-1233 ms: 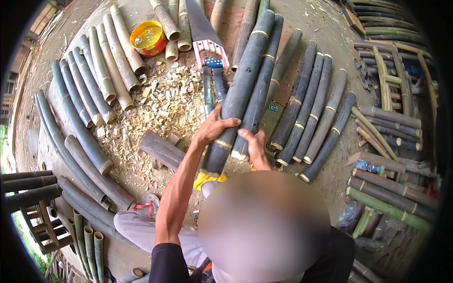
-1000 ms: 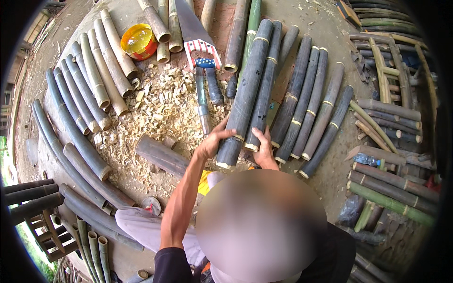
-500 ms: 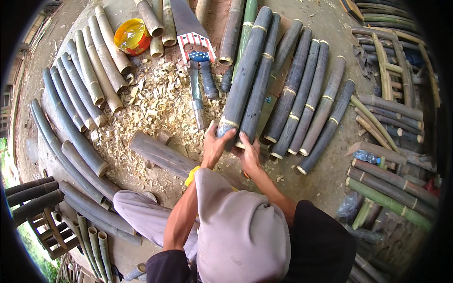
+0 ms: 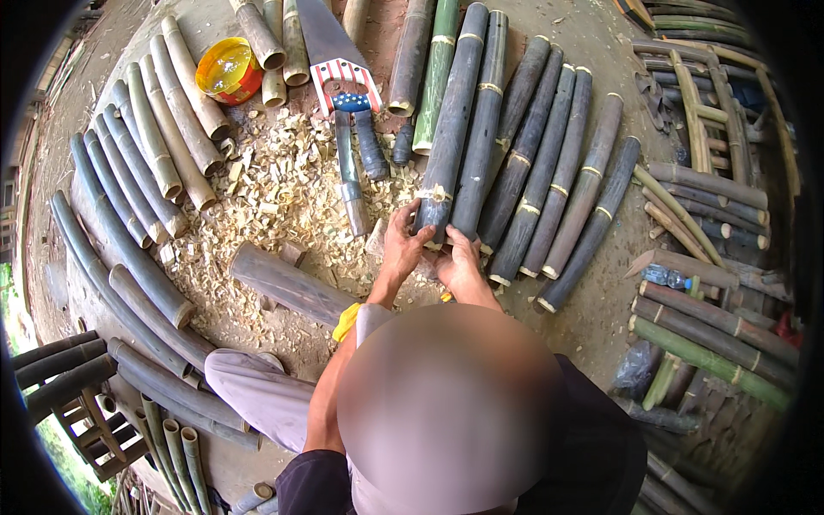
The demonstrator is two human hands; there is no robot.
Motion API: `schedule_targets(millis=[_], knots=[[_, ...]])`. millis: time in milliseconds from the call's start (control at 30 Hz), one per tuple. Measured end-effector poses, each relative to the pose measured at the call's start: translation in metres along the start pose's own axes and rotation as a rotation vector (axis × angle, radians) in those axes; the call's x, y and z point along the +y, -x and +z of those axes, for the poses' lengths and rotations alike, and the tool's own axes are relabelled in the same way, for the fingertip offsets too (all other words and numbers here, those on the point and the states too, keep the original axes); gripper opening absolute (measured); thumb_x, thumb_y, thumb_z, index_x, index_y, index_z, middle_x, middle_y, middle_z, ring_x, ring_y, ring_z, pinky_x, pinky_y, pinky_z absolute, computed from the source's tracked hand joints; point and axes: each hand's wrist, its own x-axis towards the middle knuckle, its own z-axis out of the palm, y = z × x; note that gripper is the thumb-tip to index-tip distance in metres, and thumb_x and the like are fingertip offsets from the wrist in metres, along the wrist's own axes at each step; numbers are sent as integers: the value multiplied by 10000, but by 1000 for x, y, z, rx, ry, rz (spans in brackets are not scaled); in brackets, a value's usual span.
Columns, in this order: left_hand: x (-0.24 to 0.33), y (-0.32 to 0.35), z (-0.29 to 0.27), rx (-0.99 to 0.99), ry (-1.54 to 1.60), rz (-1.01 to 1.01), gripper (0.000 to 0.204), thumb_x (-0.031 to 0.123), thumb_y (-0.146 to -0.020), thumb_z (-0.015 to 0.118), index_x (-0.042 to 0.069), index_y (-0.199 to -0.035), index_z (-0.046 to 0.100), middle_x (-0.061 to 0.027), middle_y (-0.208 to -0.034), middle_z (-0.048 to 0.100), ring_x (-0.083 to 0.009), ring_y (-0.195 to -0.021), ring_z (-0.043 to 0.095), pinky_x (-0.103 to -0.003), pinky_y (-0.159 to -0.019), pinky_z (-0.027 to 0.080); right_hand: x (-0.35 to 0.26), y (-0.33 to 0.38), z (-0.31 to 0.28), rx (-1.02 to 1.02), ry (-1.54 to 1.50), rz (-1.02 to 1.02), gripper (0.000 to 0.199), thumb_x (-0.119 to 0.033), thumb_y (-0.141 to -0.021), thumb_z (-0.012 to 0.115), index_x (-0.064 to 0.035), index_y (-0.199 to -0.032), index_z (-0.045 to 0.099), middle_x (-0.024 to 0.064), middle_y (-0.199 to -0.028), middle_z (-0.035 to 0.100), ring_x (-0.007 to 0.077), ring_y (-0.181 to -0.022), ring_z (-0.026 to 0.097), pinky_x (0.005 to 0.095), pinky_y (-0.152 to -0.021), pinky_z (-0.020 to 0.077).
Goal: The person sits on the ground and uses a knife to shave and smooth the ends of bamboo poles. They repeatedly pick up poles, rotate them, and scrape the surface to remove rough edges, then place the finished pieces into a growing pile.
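Note:
Two dark bamboo poles lie side by side in front of me, a thicker one on the left and a slimmer one on the right. My left hand is closed round the near end of the thicker pole, thumb on its side and fingers partly hidden beneath. At the slimmer pole's near end, my right hand grips with the thumb on top; its other fingers are mostly hidden. A handsaw with a striped, starred handle lies beyond my left hand, beside a blade tool with a dark grip.
Pale wood shavings cover the ground to the left. A thick bamboo piece lies across them near my left forearm. Further out are a yellow-and-red tub, rows of bamboo poles on both sides, and stacked bamboo at the right.
The two poles have swung more upright in the picture and settled slightly lower among the right-hand row. Both hands have stayed at their near ends, and the view has shifted a little.

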Motion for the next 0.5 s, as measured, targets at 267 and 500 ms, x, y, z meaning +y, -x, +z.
schedule_targets(millis=[267, 500], knots=[[-10, 24, -16, 101, 81, -120, 473, 127, -772, 659, 1, -1213, 541, -185, -1156, 558, -253, -1010, 580, -355, -864, 475, -46, -36, 23, 6, 524, -295, 910, -268, -890, 619, -149, -1454, -85, 255, -1203, 473, 323, -895, 627, 432, -614, 610], [-6, 32, -15, 76, -3, -126, 470, 129, -766, 650, 4, -1206, 545, -163, -1120, 577, -239, -1005, 583, -347, -852, 479, -53, -20, -49, 98, 1927, -845, 854, -282, -739, 742, -57, -1426, 288, 257, -1185, 505, 381, -1044, 555, 477, -839, 505]])
